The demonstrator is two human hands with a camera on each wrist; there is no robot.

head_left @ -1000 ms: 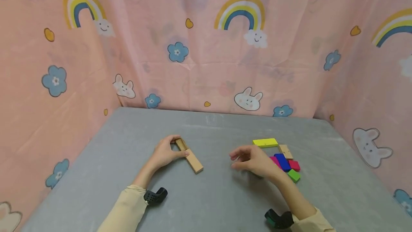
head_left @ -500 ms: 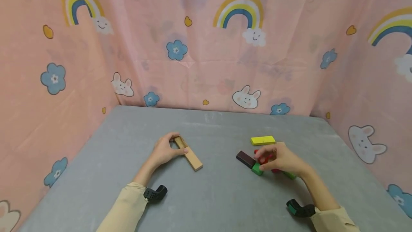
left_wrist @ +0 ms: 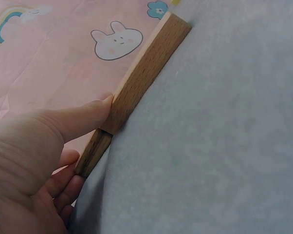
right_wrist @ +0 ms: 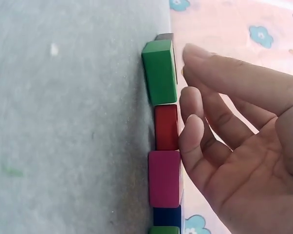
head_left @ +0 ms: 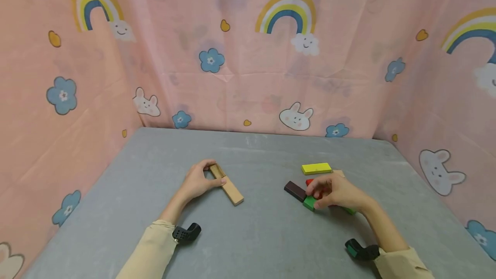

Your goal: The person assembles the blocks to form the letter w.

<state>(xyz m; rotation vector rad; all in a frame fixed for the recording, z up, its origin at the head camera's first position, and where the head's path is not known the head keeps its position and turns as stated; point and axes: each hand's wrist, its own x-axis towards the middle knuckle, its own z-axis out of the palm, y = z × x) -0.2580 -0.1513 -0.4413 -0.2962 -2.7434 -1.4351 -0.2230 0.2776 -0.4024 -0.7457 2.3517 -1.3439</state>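
My left hand point(head_left: 196, 183) holds a wooden piece with a darker end point(head_left: 218, 170) and a pale block point(head_left: 232, 190) in line, lying on the table. The thumb presses on the pale block; the other fingers reach round the darker end. Over the coloured blocks hovers my right hand point(head_left: 341, 192), fingers loosely bent around nothing. In the right wrist view, a gap separates its thumb from the green block point(right_wrist: 161, 73). A red block point(right_wrist: 167, 127) and a magenta block point(right_wrist: 165, 179) lie close to its fingertips. A dark brown block point(head_left: 295, 191) adjoins the green one.
Behind the pile lies a long yellow block point(head_left: 316, 168), with a pale wooden block point(head_left: 338, 173) partly covered by my right hand. A blue block point(right_wrist: 167, 215) sits past the magenta one. Patterned pink cloth point(head_left: 232, 94) walls the grey table point(head_left: 248, 236).
My right hand has moved right, from beside the pile to above it, uncovering the dark brown and green blocks. The left hand keeps its hold in nearly the same place.
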